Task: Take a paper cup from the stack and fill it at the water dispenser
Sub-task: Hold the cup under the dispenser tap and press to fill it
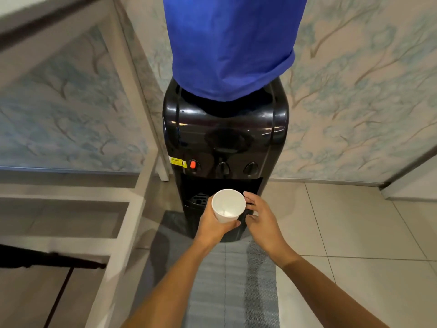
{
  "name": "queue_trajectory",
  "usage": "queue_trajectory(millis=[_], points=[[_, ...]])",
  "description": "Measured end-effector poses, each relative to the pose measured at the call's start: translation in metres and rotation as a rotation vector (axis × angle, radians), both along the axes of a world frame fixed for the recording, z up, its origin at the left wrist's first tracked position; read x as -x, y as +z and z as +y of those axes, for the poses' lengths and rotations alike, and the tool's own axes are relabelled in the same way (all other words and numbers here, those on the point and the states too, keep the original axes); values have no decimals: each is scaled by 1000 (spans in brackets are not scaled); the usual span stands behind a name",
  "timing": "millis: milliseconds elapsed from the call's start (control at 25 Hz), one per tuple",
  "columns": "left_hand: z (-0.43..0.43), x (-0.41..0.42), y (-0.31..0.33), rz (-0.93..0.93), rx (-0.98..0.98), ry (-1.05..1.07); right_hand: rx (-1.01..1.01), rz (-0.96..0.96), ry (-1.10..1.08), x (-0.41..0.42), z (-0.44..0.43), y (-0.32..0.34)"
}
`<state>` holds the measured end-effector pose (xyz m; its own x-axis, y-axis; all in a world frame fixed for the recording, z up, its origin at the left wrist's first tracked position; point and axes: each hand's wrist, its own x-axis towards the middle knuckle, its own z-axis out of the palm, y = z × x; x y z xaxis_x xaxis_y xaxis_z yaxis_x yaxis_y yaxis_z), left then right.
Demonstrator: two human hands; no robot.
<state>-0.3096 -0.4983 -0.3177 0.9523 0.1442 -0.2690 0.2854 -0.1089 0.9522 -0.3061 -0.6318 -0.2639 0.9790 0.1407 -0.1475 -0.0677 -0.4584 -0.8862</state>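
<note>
White paper cup upright and empty, pinched in left hand before black water dispenser, right hand spread beside cup, grip loose, over grey mat.

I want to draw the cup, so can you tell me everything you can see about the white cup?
The paper cup is plain white and round, wider at its open rim than at its base. It looks like thin paper. It tilts slightly, mouth up, showing an inside that looks empty. The left hand grips its lower side, with the thumb across the front. It sits before the dark dispenser alcove. The right hand hovers beside it.
</note>
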Motion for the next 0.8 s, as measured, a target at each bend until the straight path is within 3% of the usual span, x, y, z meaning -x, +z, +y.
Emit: queue_trajectory(millis=[120, 360, 800], points=[[5, -10, -29, 16, 4, 30, 132, -64, 88, -9, 0, -12], [10, -44, -78, 33, 15, 83, 736, -430, 270, -43, 21, -17], [17, -107, -93, -42, 5, 115, 1077, -558, 221, -69, 40, -35]])
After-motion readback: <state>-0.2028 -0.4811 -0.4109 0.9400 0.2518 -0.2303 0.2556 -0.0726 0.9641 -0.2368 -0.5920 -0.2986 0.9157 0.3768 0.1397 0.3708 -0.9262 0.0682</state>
